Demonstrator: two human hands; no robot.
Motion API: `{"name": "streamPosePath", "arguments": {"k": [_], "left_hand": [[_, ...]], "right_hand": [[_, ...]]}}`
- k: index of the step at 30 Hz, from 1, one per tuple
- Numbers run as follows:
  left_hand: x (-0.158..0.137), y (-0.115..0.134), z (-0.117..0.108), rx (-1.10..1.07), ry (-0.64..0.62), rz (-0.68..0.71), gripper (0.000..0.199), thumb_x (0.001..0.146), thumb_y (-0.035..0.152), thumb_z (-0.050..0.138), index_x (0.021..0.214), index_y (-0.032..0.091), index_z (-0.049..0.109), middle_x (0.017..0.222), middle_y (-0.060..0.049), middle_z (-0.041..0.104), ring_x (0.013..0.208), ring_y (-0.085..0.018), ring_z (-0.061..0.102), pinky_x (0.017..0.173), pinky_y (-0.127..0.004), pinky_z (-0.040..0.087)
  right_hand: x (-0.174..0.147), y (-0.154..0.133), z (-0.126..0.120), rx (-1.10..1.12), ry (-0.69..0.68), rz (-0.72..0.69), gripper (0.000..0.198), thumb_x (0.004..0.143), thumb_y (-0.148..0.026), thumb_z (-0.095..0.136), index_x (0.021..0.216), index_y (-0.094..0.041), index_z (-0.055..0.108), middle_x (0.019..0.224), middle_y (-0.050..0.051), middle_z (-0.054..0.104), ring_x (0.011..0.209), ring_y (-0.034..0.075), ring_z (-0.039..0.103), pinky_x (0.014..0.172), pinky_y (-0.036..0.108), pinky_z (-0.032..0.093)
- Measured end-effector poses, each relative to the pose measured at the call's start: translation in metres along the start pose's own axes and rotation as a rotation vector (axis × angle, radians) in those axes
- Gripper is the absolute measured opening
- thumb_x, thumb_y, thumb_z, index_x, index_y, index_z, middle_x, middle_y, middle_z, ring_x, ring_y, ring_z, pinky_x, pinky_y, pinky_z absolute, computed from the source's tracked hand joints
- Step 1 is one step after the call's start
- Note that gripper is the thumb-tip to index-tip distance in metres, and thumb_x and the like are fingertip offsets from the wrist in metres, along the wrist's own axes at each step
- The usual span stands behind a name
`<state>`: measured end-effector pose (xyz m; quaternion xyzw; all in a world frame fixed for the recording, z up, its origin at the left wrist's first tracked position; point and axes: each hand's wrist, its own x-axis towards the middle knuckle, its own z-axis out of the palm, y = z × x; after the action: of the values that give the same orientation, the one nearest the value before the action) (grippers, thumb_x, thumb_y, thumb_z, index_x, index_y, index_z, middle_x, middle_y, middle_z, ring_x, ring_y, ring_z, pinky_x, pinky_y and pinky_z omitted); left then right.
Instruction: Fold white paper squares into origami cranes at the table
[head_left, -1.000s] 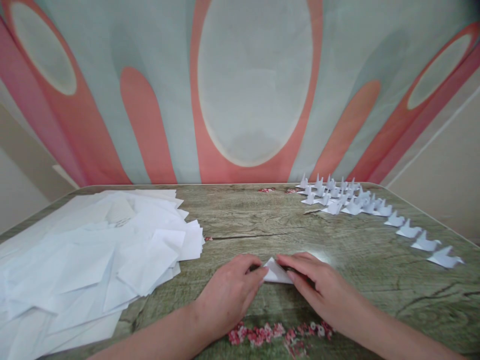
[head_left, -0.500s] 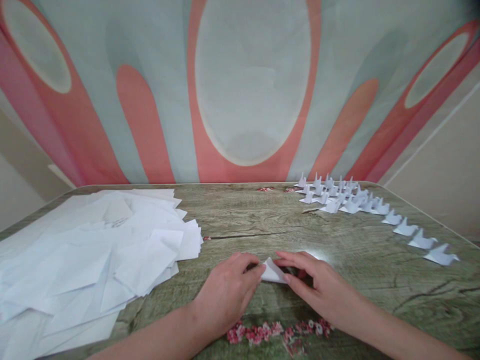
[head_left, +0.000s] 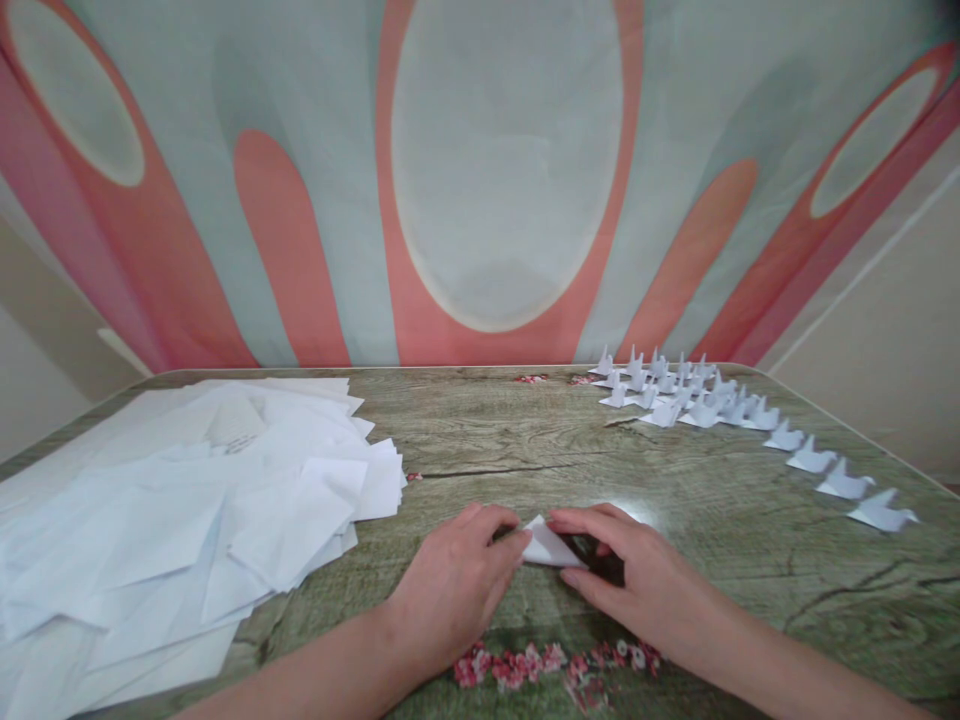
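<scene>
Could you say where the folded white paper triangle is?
In the head view, the triangle is below and slightly right of centre, between the left hand and right hand.

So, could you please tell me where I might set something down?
Bare wood-grained tabletop lies beyond the left hand and right hand, between the white paper sheets and the folded white paper birds. Another patch lies between the right forearm and the nearest birds. Crowded: the sheet-covered left and the far right, among the birds.

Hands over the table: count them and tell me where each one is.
2: the left hand at the left end of the folded white paper, thumb on it, and the right hand at its right end. No others show.
</scene>
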<state>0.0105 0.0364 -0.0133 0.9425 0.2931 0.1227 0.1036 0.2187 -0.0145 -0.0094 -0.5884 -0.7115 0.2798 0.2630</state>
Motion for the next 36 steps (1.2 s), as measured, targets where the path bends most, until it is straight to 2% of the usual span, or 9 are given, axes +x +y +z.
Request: {"name": "streamPosePath", "arguments": {"k": [22, 31, 36], "left_hand": [[0.001, 0.002, -0.002, 0.004, -0.008, 0.006, 0.028, 0.088, 0.018, 0.041, 0.112, 0.022, 0.055, 0.106, -0.007, 0.054, 0.093, -0.019, 0.051, 0.083, -0.036, 0.046], [0.001, 0.001, 0.000, 0.006, -0.009, -0.003, 0.028, 0.088, 0.018, 0.041, 0.112, 0.022, 0.054, 0.108, -0.007, 0.054, 0.095, -0.020, 0.050, 0.085, -0.037, 0.046], [0.002, 0.003, -0.001, 0.023, -0.004, -0.002, 0.027, 0.088, 0.018, 0.040, 0.112, 0.020, 0.054, 0.107, -0.007, 0.055, 0.095, -0.020, 0.051, 0.084, -0.037, 0.046]], "right_hand": [[0.000, 0.003, 0.004, -0.054, 0.025, -0.077, 0.041, 0.071, -0.010, 0.055, 0.110, -0.023, 0.056, 0.096, 0.005, 0.061, 0.085, 0.018, 0.057, 0.075, 0.034, 0.047], [-0.001, -0.002, 0.004, -0.170, 0.013, -0.249, 0.033, 0.078, -0.011, 0.053, 0.109, -0.020, 0.057, 0.101, 0.006, 0.064, 0.093, 0.021, 0.053, 0.082, 0.038, 0.046], [-0.004, -0.007, 0.005, -0.256, 0.013, -0.287, 0.031, 0.080, -0.009, 0.050, 0.107, -0.020, 0.059, 0.107, 0.006, 0.062, 0.097, 0.021, 0.053, 0.086, 0.039, 0.046]]}}
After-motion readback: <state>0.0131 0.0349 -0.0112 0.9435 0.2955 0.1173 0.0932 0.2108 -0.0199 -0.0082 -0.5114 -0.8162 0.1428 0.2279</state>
